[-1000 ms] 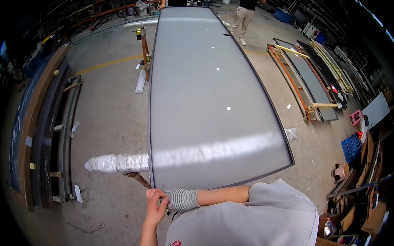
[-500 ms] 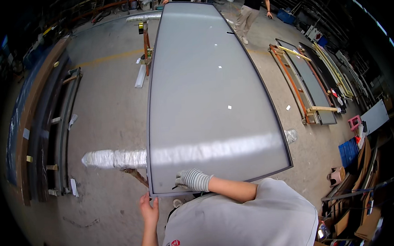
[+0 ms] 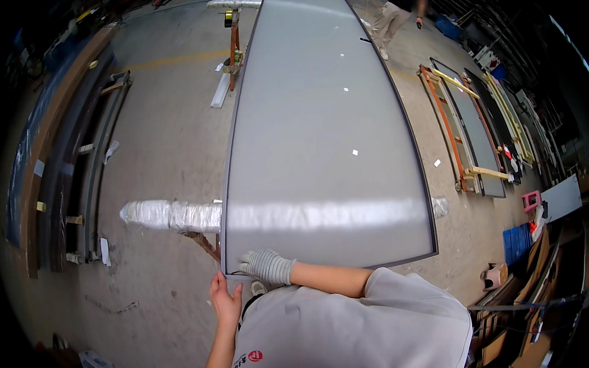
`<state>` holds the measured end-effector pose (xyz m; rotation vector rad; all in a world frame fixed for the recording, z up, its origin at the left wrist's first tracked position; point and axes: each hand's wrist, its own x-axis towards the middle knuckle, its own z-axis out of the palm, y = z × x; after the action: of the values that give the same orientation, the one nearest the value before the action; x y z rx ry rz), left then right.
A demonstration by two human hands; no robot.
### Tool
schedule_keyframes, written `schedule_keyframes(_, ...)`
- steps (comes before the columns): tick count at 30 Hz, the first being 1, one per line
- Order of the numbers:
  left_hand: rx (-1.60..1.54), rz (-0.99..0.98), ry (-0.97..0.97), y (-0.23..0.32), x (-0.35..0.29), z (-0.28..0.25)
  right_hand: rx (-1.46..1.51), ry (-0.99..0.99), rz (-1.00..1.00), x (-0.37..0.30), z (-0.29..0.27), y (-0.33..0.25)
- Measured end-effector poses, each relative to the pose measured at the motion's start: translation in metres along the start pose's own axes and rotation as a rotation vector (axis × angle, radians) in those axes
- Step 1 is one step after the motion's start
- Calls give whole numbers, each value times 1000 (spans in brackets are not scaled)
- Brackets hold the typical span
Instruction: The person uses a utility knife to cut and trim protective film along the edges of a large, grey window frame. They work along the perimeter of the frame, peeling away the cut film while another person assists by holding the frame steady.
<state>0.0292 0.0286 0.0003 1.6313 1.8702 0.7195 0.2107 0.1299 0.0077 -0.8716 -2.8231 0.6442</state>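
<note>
Steadiness seemed best: my left hand [image 3: 226, 304], part-open, seemingly empty, was by the panel [image 3: 325, 128] corner. To its right, my right hand [image 3: 267, 266] curled, grip unclear.

There were two hands [image 3: 270, 266], one framed panel [image 3: 305, 136], four small white squares [image 3: 355, 152] on it, two silvery wrapped beams [image 3: 168, 215], one bright pink stool [image 3: 531, 200] and one co-worker [image 3: 403, 2].

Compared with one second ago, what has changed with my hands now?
Your gloved right hand has moved forward over the near edge of the panel; your bare left hand, close against it before, is now apart, at the near left corner. The panel still lies across the wrapped beam.
</note>
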Motion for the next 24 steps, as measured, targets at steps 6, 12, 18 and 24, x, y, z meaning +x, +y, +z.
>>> schedule_keyframes(6,167,9,-54,7,-1,6,3,2,11,13,3,0)
schedule_keyframes(12,287,45,-82,14,1,6,33,36,48,17,3,4)
schedule_keyframes(18,348,81,-97,17,0,4,73,61,153,23,-5,11)
schedule_keyframes(24,379,81,-94,14,1,7,41,29,54,17,-1,11)
